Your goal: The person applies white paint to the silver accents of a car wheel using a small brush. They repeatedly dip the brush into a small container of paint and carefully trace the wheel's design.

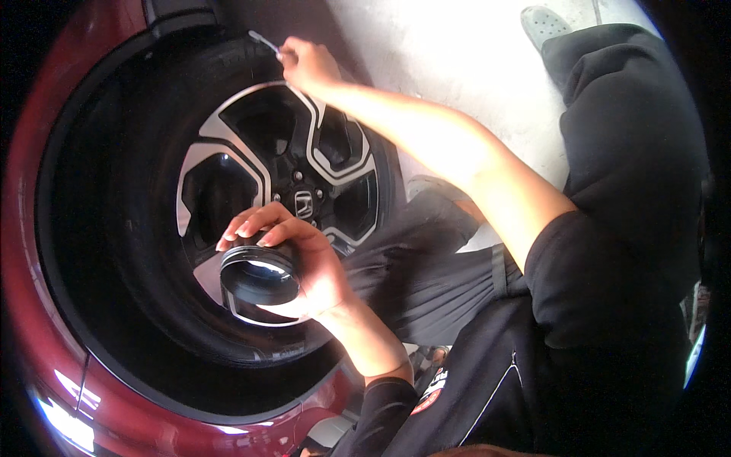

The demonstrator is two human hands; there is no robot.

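The right hand [308, 65], near the top of the frame, held a thin pale tool [264, 43] that looked a bit like a small brush. Its grip was a pinch, with the finger and thumb pressed together on one end, and the other end poked out up and to the left. The tool was in front of the top part of the big black tire [145, 198], but I could not tell if its tip touched the rubber. The left hand [320, 276], low and left of the middle, held a round black tub [260, 283]. Its grip was curled around the side of the tub, with the fingers over the top edge. The tub had no lid on, and its open mouth faced the camera. Something bright and shiny showed inside, but I could not tell if it was wet stuff or just light on the wall. Behind the tub was the silver and black wheel [217, 126], and red car body [122, 392] curved along the left and the bottom. My guess was that the step in hand was working on the tire with the tool, with the tub held close by. The next move seemed to call for a light, steady pinch on the tool, and for care not to tip the tub.
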